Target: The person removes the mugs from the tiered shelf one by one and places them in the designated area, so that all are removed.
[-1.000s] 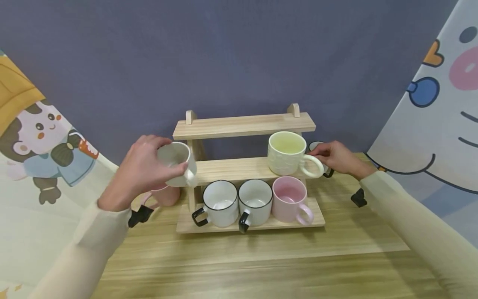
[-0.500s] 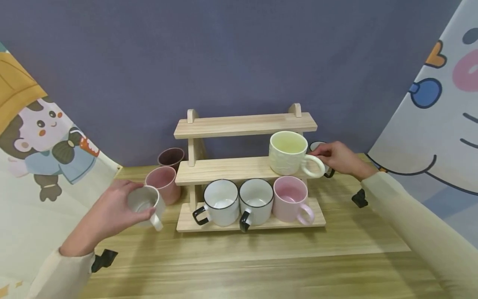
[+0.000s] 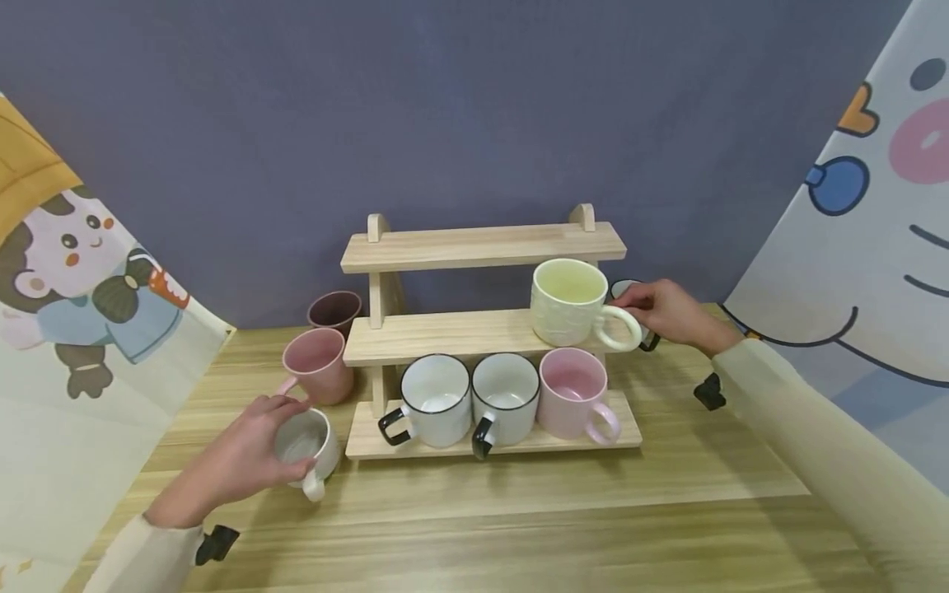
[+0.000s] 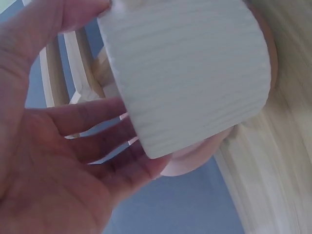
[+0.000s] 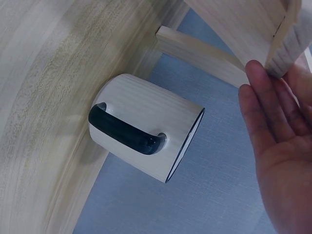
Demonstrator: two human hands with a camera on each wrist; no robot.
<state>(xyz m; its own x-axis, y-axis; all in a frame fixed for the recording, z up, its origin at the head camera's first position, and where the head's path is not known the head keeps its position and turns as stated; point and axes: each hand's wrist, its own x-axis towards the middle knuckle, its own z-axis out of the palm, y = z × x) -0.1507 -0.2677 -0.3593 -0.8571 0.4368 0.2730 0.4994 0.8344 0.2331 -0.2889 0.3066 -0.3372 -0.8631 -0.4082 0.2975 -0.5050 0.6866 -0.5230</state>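
Note:
A white ribbed mug point(image 3: 329, 458) stands upright at the table's left front, its handle toward the front right. My left hand point(image 3: 240, 457) grips it by the rim, thumb on the near side and fingers on the far side; in the left wrist view the fingers reach behind the mug's edge. Behind the yellow mug point(image 3: 567, 319), my right hand point(image 3: 670, 315) pinches the right end of the wooden tiered rack point(image 3: 437, 338). In the right wrist view its fingertips point(image 5: 254, 68) touch the board's corner. The yellow mug partly hides this contact.
On the rack's bottom tier stand two white black-rimmed mugs point(image 3: 436, 412) and a pink mug point(image 3: 571, 408). Left of the rack are a dusty-pink mug point(image 3: 322, 375) and a dark maroon cup point(image 3: 335, 311). Another white mug with a black handle point(image 5: 146, 124) stands right of the rack.
My left hand has carried the white mug from the rack's middle tier, left and down, to the table in front of the dusty-pink mug. My right hand has stayed at the rack's end.

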